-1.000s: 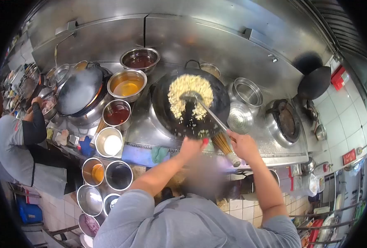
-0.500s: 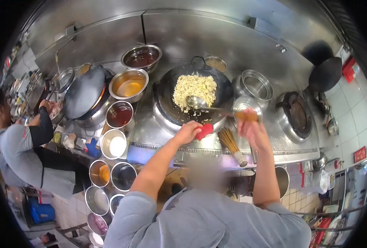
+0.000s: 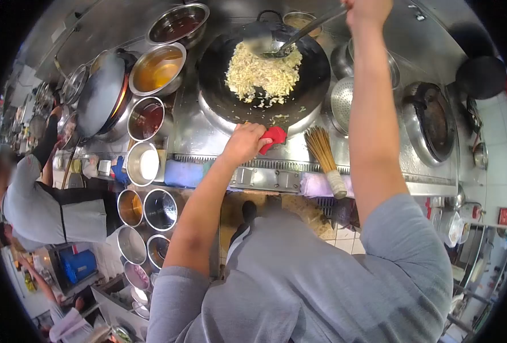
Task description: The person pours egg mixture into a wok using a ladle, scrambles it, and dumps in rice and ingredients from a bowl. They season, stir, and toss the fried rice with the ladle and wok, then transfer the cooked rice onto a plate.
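Lying in the wok (image 3: 312,68), the pale chopped food (image 3: 262,77) now meets the ladle (image 3: 306,32) along its far edge instead of nearer the person, apparently shifting work there, the right hand (image 3: 370,11) wrapped round the handle, arm outstretched, the left hand (image 3: 243,143) pinching a red cloth (image 3: 273,139) at the near rim.

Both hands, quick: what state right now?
Left hand: closed, holding a red cloth.
Right hand: closed, holding the ladle by its handle.
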A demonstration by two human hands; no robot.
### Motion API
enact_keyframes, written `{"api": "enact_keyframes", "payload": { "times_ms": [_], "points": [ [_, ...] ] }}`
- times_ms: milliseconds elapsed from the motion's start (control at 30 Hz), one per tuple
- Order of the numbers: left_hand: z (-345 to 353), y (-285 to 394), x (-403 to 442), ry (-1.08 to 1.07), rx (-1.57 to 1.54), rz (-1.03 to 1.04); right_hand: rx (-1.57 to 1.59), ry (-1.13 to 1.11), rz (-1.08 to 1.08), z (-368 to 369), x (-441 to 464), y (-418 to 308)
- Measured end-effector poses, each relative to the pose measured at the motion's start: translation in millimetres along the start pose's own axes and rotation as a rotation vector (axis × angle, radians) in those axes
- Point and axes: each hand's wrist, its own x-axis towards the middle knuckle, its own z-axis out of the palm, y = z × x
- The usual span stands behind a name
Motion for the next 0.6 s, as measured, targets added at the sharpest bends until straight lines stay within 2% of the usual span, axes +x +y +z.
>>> {"api": "enact_keyframes", "payload": {
  "times_ms": [33, 100, 133, 167, 233, 267, 300, 367, 400, 433, 500, 533, 600],
  "points": [
    [-0.3, -3.6, 0.3, 0.003, 0.007, -0.011, -0.287, 0.221, 0.059, 15.1, -21.6, 22.4],
    [-1.9, -7.8, 1.1, -0.053, -0.072, 0.018, -0.211, -0.099, 0.111, 33.4, -43.8, 33.7],
    [-2.0, -9.6, 2.4, -0.04, -0.068, -0.001, -0.143, -0.16, 0.281, 41.3, -35.7, 27.8],
    [0.6, -6.7, -1.2, -0.064, -0.055, -0.005, -0.141, -0.163, 0.299, 45.3, -30.8, 22.9],
    [-5.5, -4.2, 8.1, -0.06, -0.023, -0.008, -0.163, -0.119, 0.253, 58.1, 1.0, 25.9],
    [-7.6, 2.4, 8.7, -0.037, 0.024, -0.028, -0.013, -0.156, 0.098, 48.3, 9.4, 44.3],
    [-5.0, 8.1, 5.2, -0.02, 0.067, -0.054, -0.004, -0.17, 0.115, 51.0, -3.7, 55.3],
    [-2.5, 7.6, 8.1, 0.025, 0.104, -0.059, -0.18, -0.216, 0.027, 56.2, -24.5, 68.9],
    [-2.4, 9.4, 8.5, 0.008, 0.114, -0.07, -0.118, -0.221, 0.298, 62.7, -17.5, 61.9],
    [-3.2, 9.9, 9.4, -0.007, 0.124, -0.083, -0.114, -0.235, 0.306, 60.2, -6.9, 49.6],
    [-8.0, 7.3, 12.7, -0.016, 0.131, -0.078, -0.221, -0.298, 0.53, 40.0, 13.2, 26.6],
    [-9.4, 5.3, 14.6, -0.009, 0.136, -0.075, -0.212, -0.324, 0.525, 45.6, 0.9, 20.7],
    [-6.6, 3.1, 7.5, -0.017, 0.129, -0.084, -0.181, -0.157, 0.345, 25.2, -64.3, -7.3]
  ]
}}
